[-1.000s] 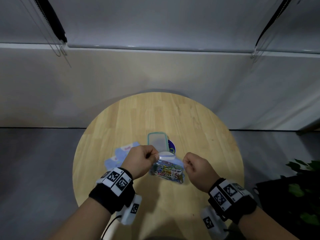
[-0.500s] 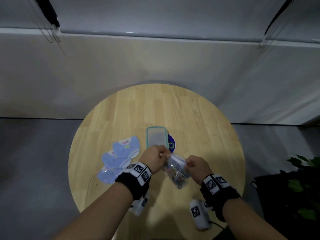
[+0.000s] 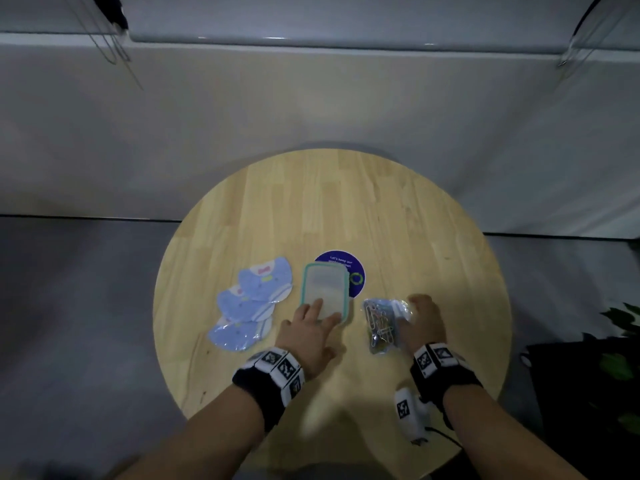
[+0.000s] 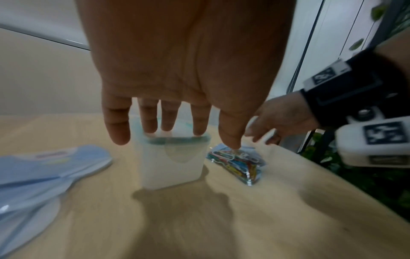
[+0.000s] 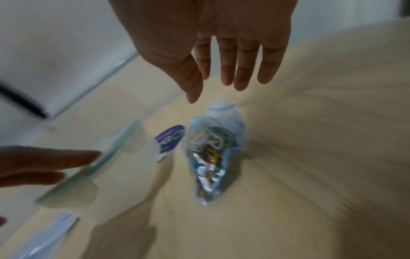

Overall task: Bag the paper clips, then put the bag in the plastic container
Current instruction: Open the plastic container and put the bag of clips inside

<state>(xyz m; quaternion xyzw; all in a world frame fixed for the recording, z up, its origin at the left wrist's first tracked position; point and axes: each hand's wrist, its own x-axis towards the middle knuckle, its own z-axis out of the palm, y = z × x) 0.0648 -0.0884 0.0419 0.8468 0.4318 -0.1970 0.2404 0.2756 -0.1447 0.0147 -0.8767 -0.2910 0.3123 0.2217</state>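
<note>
The clear bag of coloured paper clips (image 3: 380, 325) lies on the round wooden table (image 3: 398, 220), just right of the plastic container (image 3: 325, 292). The container is translucent, and its teal-rimmed lid is on. My left hand (image 3: 308, 329) reaches onto it, straight fingers (image 4: 168, 126) resting on the lid's near edge above the container (image 4: 173, 163). My right hand (image 3: 423, 320) sits at the bag's right side. In the right wrist view that hand (image 5: 224, 80) hangs open over the top of the bag (image 5: 213, 154), gripping nothing. The bag (image 4: 237, 163) shows in the left wrist view too.
Three empty blue printed bags (image 3: 249, 304) lie fanned out left of the container. A round purple sticker (image 3: 349, 268) sits behind it on the table. A dark plant (image 3: 620, 358) stands off the table's right edge, and a wall runs behind.
Both hands held the bag of clips above the table; now it lies on the table right of the container. The left hand has gone to the lid and the right has let go.
</note>
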